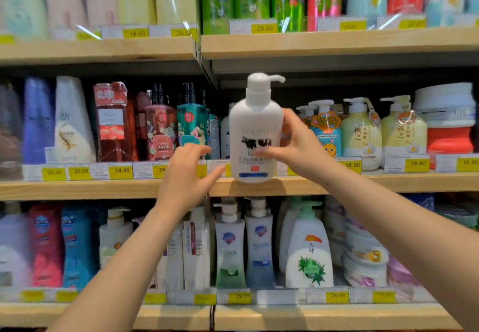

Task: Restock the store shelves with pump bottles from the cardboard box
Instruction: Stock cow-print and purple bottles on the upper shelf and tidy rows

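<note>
On the left of the middle shelf stand shampoo bottles, then a red bottle and a teal one. The left hand hovers in front of the shelf edge, its fingers loosely spread and holding nothing, just left of the white pump bottle with the cow print. That bottle stands upright, long axis vertical, nozzle pointing right, its base at the front lip of the shelf; whether it rests there or is a little above cannot be told. The right hand is wrapped around its right side, fingers curled on the front and holding it. A matching bottle stands directly behind it. Further right are yellow pump bottles. The right hand is the one that has the bottle, so I judge the coming push goes straight back into the gap, with the left hand free to steady it.
</note>
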`<state>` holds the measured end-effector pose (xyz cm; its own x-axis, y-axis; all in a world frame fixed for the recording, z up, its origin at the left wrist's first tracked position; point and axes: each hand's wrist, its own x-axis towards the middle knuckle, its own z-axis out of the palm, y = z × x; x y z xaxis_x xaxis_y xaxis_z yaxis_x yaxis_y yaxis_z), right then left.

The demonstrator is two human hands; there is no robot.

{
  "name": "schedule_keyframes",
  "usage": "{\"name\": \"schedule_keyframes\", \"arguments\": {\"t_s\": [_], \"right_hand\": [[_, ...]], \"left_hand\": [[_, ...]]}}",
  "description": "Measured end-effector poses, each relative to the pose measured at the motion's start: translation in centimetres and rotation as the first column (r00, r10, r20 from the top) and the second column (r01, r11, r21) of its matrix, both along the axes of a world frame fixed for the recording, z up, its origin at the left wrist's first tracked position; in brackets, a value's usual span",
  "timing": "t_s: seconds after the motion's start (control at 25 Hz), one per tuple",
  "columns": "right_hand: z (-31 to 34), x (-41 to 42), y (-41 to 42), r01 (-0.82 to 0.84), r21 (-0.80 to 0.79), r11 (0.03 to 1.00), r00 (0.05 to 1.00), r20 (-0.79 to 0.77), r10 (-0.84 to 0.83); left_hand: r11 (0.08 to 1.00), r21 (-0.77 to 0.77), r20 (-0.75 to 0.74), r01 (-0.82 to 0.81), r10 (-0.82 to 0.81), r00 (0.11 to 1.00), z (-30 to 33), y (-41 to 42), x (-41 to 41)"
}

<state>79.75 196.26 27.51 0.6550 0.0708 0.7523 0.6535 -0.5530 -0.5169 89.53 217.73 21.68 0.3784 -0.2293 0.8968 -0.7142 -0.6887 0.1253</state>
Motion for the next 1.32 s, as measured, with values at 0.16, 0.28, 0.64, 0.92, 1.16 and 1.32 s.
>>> {"name": "schedule_keyframes", "arguments": {"t_s": [0.16,0.28,0.64,0.92,1.16,1.32], "right_hand": [[3.1,2.8,2.2,0.018,-0.089,0.996,0.996,0.094,-0.009],[3.5,6.6,2.7,0.075,-0.111,0.991,0.993,0.096,-0.064],[1.7,13.4,1.5,0.146,0.049,0.988,0.940,-0.319,-0.123],[2.4,12.7,1.8,0.273,-0.022,0.962,0.791,-0.564,-0.238],[2.3,13.2,1.8,0.242,-0.035,0.970,0.828,-0.514,-0.225],[2.6,13.7,2.2,0.259,-0.111,0.959,0.784,-0.556,-0.276]], "left_hand": [[0.955,0.112,0.118,-0.276,0.262,0.958,-0.8,2.2,3.8],[0.968,0.007,0.163,-0.250,0.246,0.956,-2.0,1.5,4.2],[0.976,-0.052,0.194,-0.211,0.217,0.957,-2.0,1.1,4.5],[0.976,-0.042,0.057,-0.215,0.217,0.974,-0.7,0.9,3.7],[0.963,-0.093,0.039,-0.255,0.259,0.965,-0.8,0.3,3.7],[0.953,-0.065,0.058,-0.296,0.300,0.952,-0.9,0.2,3.7]]}}
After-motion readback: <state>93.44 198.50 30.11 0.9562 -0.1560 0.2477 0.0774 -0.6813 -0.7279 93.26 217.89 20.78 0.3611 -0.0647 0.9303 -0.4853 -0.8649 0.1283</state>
